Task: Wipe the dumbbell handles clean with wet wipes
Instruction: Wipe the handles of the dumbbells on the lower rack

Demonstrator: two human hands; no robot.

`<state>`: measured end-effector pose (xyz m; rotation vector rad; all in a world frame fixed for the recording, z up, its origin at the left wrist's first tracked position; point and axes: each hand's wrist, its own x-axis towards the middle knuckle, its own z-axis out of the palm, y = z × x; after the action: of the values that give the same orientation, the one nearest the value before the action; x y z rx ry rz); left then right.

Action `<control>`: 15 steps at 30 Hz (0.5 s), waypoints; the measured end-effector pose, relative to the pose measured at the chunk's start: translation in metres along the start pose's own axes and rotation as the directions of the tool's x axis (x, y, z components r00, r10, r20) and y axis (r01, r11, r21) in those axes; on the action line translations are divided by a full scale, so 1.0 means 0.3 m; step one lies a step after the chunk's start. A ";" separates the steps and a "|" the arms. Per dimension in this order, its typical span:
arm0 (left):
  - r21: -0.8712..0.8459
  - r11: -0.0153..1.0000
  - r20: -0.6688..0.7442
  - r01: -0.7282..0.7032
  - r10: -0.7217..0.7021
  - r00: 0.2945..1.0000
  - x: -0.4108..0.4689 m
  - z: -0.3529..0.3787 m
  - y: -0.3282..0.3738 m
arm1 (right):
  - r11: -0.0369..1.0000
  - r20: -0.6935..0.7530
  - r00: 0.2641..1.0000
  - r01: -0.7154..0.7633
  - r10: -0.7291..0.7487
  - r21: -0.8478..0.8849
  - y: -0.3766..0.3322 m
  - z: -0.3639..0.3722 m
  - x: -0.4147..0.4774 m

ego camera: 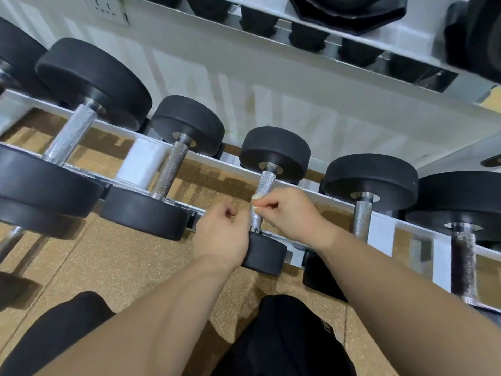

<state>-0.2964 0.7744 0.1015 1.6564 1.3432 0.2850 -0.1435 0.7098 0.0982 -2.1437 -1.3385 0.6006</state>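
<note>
A small black dumbbell with a knurled steel handle point(263, 187) lies across the white rack rails point(208, 160) in the middle of the view. My right hand point(290, 213) pinches a small white wet wipe point(256, 197) against the right side of that handle. My left hand point(221, 234) hovers just left of the handle with its fingers curled and nothing visible in them; its heel covers part of the near black weight head point(267, 252).
Larger dumbbells point(169, 169) lie to the left and others point(363, 213) to the right on the same rack. An upper shelf point(352, 42) of dumbbells overhangs the top. Cork-coloured floor point(122, 267) and my black-clad knees fill the bottom.
</note>
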 end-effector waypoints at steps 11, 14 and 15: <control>0.028 0.999 0.017 0.026 -0.026 1.000 0.009 0.003 -0.006 | 0.940 -0.058 0.981 -0.158 0.184 0.304 0.010 -0.005 0.046; 0.016 1.000 0.023 0.015 -0.016 1.000 0.008 0.003 -0.006 | 0.911 -0.074 0.968 -0.197 0.239 0.362 0.003 0.004 0.038; 0.017 1.000 0.029 0.018 -0.019 0.999 0.008 0.003 -0.006 | 0.910 -0.082 0.965 -0.203 0.248 0.362 -0.003 0.011 0.034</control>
<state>-0.2961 0.7760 0.0988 1.6548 1.3413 0.2385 -0.1420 0.7200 0.0953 -2.0121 -0.8454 0.7220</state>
